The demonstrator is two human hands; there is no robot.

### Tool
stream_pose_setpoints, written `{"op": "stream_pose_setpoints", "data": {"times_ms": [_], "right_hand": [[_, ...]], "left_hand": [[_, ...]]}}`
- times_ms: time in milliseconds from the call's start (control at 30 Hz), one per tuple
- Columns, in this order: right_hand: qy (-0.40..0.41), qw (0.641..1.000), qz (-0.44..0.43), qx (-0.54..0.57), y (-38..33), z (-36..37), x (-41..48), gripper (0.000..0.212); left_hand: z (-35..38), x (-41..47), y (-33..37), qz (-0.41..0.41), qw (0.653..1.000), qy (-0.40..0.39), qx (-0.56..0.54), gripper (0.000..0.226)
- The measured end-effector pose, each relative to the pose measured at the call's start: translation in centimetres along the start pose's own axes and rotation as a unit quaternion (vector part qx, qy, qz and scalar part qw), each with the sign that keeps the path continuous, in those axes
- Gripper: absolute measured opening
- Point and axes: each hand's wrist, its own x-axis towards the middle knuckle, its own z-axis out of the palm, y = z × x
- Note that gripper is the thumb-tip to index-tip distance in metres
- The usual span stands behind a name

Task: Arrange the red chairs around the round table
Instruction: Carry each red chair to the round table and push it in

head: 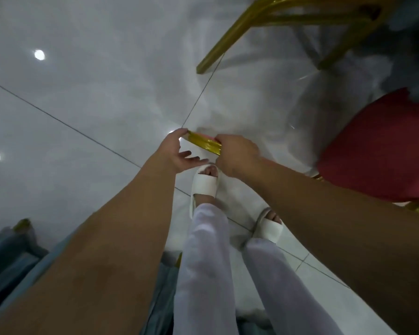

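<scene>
I look straight down at the floor. In the middle, both my hands are on the gold top rail (205, 142) of a chair back; a sliver of pink-red padding shows behind it and the rest of that chair is hidden. My left hand (177, 153) holds the rail's left end, thumb on top and fingers stretched underneath. My right hand (237, 154) curls over the rail's right end. A red chair seat (377, 151) with a gold frame stands at the right edge, apart from my hands. The round table cannot be made out.
Gold chair legs (264, 27) cross the top, with blue-grey cloth (411, 25) beside them at the upper right. More blue-grey fabric (7, 257) lies at the lower left. My feet in white sandals (203, 182) stand on glossy grey tile (82, 93) just below the rail.
</scene>
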Motion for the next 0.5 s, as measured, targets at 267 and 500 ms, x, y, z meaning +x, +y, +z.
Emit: {"op": "stream_pose_setpoints", "data": {"times_ms": [267,500], "right_hand": [[0.02,0.999,-0.03,0.031,0.8,-0.1,-3.0,0.051],[0.059,0.994,-0.038,0.087,3.5,-8.9,-19.9,0.062]], "left_hand": [[2.4,-1.8,0.4,-0.034,0.997,-0.021,0.067,0.016],[6.2,-18.4,-4.5,0.016,0.996,-0.045,0.076,0.013]]}}
